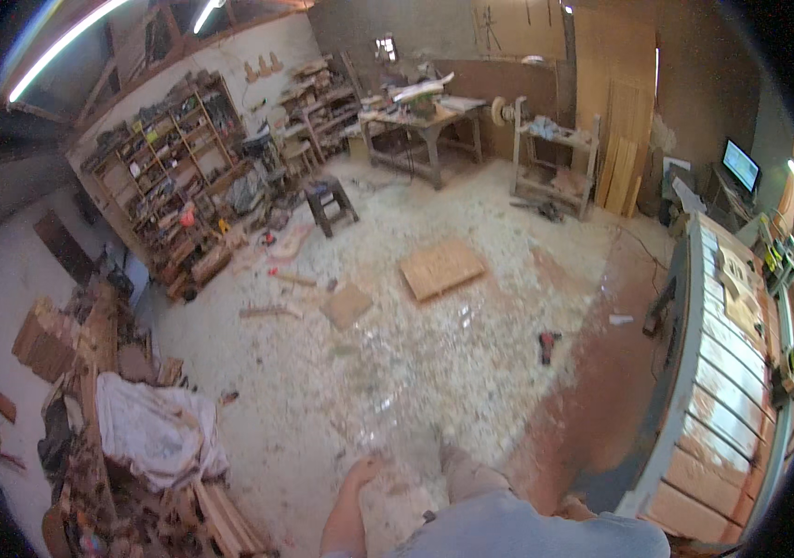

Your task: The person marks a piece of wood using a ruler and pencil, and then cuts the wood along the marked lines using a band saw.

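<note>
My left hand [366, 469] hangs low in front of me above the shaving-strewn floor [322, 400]. Its fingers are blurred, and no held object can be made out. Close to my right side, my right hand [573, 508] shows only in part, its fingers hidden; the slatted workbench [718, 391] stands beyond it. On the floor ahead lie a thick wooden board [441, 270], a smaller square board [346, 305] and a red and black cordless drill [548, 347]. Neither hand touches them.
At left are a wood pile and a white cloth [160, 432]. Loaded shelves [169, 149] line the back left wall. A step stool [331, 206], a worktable [429, 130] and a wooden stand [555, 149] are farther back. A lit screen [741, 166] stands at right.
</note>
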The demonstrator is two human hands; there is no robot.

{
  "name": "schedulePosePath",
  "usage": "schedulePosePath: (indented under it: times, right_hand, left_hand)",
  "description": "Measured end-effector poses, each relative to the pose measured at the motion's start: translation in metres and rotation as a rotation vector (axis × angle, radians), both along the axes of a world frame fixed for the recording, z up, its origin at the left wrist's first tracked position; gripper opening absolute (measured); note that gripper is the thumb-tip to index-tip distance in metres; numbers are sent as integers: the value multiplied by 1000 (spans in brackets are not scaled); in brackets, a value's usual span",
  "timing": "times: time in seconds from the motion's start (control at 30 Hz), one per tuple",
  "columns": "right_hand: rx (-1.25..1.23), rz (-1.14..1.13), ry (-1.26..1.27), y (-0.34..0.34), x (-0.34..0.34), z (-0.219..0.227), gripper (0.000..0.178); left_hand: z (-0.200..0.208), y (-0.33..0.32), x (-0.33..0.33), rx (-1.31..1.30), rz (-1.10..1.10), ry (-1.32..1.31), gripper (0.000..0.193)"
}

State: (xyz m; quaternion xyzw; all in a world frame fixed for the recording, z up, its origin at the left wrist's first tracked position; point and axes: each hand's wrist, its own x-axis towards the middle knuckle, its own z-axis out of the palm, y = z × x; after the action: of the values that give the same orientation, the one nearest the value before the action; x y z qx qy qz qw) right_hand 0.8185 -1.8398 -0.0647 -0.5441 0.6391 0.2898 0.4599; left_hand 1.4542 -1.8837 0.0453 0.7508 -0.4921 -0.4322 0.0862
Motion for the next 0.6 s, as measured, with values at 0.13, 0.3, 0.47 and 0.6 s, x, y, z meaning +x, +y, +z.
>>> schedulePosePath:
  times: [0.13, 0.3, 0.47, 0.6]
  right_hand:
    - [-80, 207, -45, -155, 97, -24, 45]
    - [-643, 463, -110, -416, 250, -1, 49]
    - [-752, 175, -525, -641, 474, 152, 39]
    - [-763, 157, -607, -727, 582, 167, 35]
  left_hand:
    - [-9, -39, 120, 3, 338, 85, 26]
    - [-19, -43, 125, -35, 937, 432, 22]
    - [-30, -141, 159, 182, 873, 362, 23]
    - [-57, -246, 224, 250, 727, 336, 24]
